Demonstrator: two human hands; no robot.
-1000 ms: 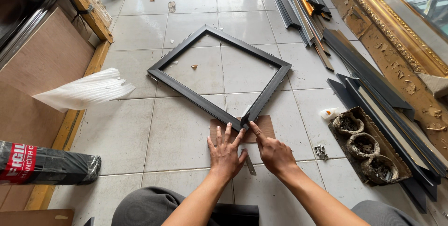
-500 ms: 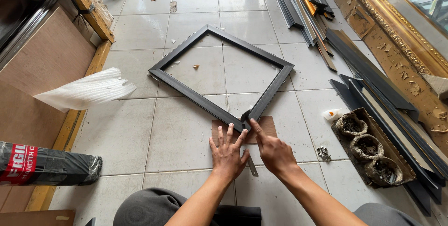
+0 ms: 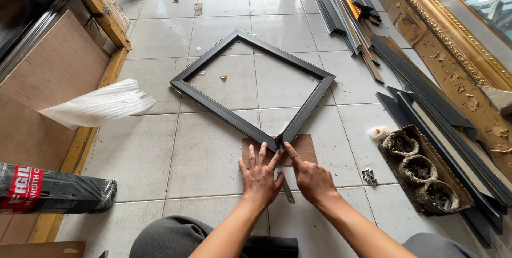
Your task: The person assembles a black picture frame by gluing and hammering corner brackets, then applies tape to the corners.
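At the bottom of the view, grey-trousered knees (image 3: 176,239) frame both forearms reaching forward over the tiled floor (image 3: 144,156). The left hand (image 3: 260,177) lies flat with fingers spread, palm down on a small brown board (image 3: 305,146) that rests on the tiles. The right hand (image 3: 312,179) is beside it, loosely curled, its forefinger stretched out to the near corner of the black picture frame (image 3: 224,110); neither hand grips anything. Between the two wrists a thin metal strip (image 3: 288,191) lies on the floor, possibly a blade or a ruler, too small to tell. That near frame corner sits on the brown board, just past the fingertips, and the frame spreads away as a diamond, flat on the tiles.

To the right, near the hand, lie a little heap of metal fittings (image 3: 367,175), a small white glue bottle (image 3: 378,131) and a cardboard tray (image 3: 424,170) with three rough cups. To the left lie a black wrapped roll (image 3: 53,190) and white foam sheeting (image 3: 98,103). Farther off, dark moulding lengths (image 3: 341,7) lie in a bundle, and an ornate gilt frame (image 3: 453,29) leans along the right side.
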